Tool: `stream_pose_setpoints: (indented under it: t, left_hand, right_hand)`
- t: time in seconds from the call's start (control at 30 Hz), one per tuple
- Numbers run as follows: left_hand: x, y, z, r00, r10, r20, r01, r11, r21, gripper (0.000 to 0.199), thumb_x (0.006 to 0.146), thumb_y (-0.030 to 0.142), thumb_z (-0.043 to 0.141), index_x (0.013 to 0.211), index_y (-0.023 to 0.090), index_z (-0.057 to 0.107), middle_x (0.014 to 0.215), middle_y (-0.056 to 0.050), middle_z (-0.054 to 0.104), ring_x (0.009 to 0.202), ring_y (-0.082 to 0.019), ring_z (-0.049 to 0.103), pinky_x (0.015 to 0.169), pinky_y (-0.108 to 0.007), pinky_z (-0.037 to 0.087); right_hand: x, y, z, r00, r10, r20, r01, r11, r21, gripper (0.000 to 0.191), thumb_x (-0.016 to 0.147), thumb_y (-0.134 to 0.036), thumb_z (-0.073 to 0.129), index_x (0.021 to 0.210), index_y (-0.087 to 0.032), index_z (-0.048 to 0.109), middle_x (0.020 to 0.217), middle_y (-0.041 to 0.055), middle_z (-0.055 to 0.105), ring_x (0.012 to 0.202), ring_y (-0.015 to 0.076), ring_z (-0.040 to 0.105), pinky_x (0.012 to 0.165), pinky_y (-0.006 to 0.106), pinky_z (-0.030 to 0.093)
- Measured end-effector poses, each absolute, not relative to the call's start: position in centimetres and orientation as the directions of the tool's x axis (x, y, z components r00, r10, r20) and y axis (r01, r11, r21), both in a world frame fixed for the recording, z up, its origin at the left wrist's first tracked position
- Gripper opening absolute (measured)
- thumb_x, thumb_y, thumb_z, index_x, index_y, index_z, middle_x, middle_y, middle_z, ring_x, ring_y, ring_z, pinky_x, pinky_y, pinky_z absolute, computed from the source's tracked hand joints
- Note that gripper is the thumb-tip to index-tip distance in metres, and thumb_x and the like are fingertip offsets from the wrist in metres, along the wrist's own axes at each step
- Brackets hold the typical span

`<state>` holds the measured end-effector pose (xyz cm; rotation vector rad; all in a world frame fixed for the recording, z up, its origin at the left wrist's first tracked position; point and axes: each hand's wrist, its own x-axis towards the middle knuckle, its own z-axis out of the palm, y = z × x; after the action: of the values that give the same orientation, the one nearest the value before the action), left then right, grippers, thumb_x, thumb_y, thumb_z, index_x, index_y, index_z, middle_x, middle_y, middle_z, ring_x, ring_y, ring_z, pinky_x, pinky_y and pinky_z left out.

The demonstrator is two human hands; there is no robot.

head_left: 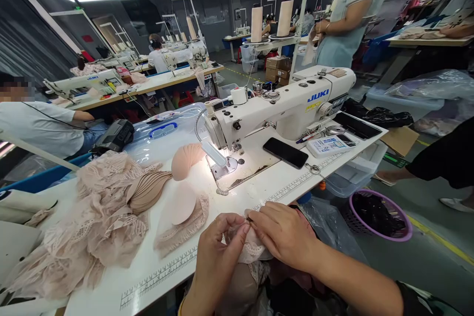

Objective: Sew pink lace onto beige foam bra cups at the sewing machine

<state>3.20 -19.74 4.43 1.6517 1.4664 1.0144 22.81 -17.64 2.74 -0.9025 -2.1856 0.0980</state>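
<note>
My left hand (224,247) and my right hand (283,232) meet at the table's front edge, both pinching a beige lace fabric piece (252,249). The fabric hangs down toward my lap, and its lower part is partly hidden by my hands. Just left of them on the table lies a bra cup (183,205) on a piece of lace (192,227). Behind that are a stack of peach bra cups (187,160) and a fanned stack of tan cups (150,190). A white sewing machine (274,98) stands beyond my hands, its lamp lit near the needle.
A heap of beige lace fabric (99,212) covers the table's left side. Right of the needle plate lie a black phone (285,152), a white box (329,145) and keys (314,169). A purple basket (407,229) stands on the floor at right. Other people sit or stand nearby.
</note>
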Motion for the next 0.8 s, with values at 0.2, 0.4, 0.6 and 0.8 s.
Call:
stream_pose_setpoints:
  t: [0.2,0.4,0.6,0.8]
  left_hand:
    - [2.9,-19.7,4.6,0.104,0.992,0.074,0.463,-0.114,0.879,0.019,0.096,0.042,0.066,0.095,0.024,0.073,0.093,-0.002,0.076,0.087,-0.02,0.069,0.079,-0.03,0.055]
    - [3.1,-19.7,4.8,0.138,0.944,0.299,0.523,-0.326,0.787,0.011,0.099,0.032,0.06,0.099,0.025,0.069,0.107,-0.005,0.071,0.102,-0.022,0.068,0.085,-0.033,0.054]
    - [3.5,-20.0,4.3,0.094,0.885,0.456,0.68,-0.392,0.619,0.011,0.091,0.033,0.072,0.099,0.026,0.069,0.122,-0.008,0.061,0.12,-0.03,0.059,0.101,-0.047,0.05]
    - [3.3,-19.9,5.2,0.044,0.934,0.354,0.627,-0.302,0.718,0.014,0.098,0.031,0.06,0.087,0.025,0.067,0.121,-0.01,0.064,0.12,-0.03,0.06,0.089,-0.042,0.058]
  right_hand:
    - [23.8,-17.5,3.2,-0.373,0.8,0.47,0.402,0.596,-0.695,0.023,0.106,-0.029,0.051,0.125,-0.02,0.061,0.105,0.0068,0.072,0.088,0.0194,0.065,0.078,0.031,0.05]
    - [24.1,-16.4,4.5,-0.458,0.863,0.213,0.223,0.344,-0.912,0.016,0.099,-0.033,0.06,0.09,-0.02,0.063,0.08,-0.0018,0.064,0.073,0.0149,0.057,0.068,0.026,0.045]
    - [23.4,-16.5,4.6,-0.422,0.891,0.168,0.115,0.236,-0.965,0.023,0.104,-0.035,0.054,0.088,-0.02,0.061,0.082,-0.0016,0.06,0.077,0.0147,0.054,0.071,0.026,0.044]
    - [23.6,-16.9,4.1,-0.328,0.917,0.228,0.126,0.281,-0.951,0.028,0.106,-0.039,0.05,0.087,-0.02,0.058,0.077,-0.0029,0.054,0.072,0.0138,0.048,0.067,0.025,0.04]
